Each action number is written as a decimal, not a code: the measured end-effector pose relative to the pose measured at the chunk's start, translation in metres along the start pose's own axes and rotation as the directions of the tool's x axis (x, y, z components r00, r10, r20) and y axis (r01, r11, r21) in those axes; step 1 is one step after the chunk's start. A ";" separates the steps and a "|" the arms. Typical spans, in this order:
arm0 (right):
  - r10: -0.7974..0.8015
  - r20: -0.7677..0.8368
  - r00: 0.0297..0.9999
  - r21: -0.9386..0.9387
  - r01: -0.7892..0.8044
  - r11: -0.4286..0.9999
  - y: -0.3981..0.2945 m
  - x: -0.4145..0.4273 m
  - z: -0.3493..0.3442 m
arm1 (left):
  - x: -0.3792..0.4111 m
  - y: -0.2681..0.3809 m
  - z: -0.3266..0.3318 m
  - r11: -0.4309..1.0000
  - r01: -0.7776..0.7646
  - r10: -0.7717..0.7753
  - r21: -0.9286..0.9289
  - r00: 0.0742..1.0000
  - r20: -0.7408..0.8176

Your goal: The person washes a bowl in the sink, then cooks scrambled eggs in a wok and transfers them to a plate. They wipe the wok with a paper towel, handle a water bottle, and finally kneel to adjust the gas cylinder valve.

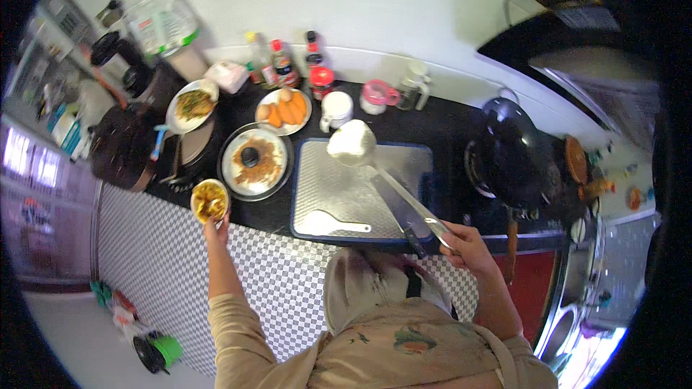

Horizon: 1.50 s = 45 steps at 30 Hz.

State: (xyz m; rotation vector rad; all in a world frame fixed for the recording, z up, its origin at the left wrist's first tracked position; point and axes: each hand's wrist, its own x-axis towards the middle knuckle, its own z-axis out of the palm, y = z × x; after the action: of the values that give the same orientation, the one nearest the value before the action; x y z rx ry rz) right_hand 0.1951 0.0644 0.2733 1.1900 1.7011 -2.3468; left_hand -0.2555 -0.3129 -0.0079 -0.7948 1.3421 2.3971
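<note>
My left hand (217, 229) grips a small bowl (210, 201) of yellow food near the front edge of the black countertop (259, 215). In my right hand (466, 246) is the handle of a large metal ladle (352, 143). The ladle's head hangs over a metal cutting board (319, 189) with a blue rim. On that board rest a white rice paddle (332, 223) and a kitchen knife (397, 210), its dark handle past the board's front edge. Close to the bowl sits a round pan with a glass lid (259, 181) and a black knob.
Behind the lid stands a plate of orange pieces and eggs (284, 112). A dish of cooked food (192, 107) is at left, near a dark pot (121, 146). Sauce bottles (284, 65), a white mug (336, 109) and a pink-lidded jar (378, 96) line the wall. A wok (511, 156) sits right.
</note>
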 end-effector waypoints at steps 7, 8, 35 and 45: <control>-0.003 -0.061 0.998 0.313 0.022 0.949 0.016 -0.022 -0.018 | -0.048 0.015 0.022 0.996 0.077 -0.068 -0.037 0.977 0.203; -0.017 -0.126 0.992 0.363 0.062 0.930 0.017 -0.031 -0.025 | -0.055 0.016 0.025 0.994 0.110 -0.109 0.008 0.969 0.221; -0.376 -0.771 0.514 -0.518 -0.162 0.840 0.066 -0.132 -0.221 | -0.128 -0.045 -0.006 0.877 -0.176 0.263 0.447 0.955 -0.140; -0.291 -0.687 0.666 -0.420 -0.037 0.907 0.088 -0.083 -0.278 | -0.181 -0.114 0.019 0.941 -0.016 0.022 0.337 1.000 -0.015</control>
State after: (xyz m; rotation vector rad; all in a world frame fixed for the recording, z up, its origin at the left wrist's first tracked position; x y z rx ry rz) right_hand 0.4484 0.2216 0.2158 2.1545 2.3862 -1.4474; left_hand -0.0599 -0.2328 0.0272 -0.7107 1.7122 2.0907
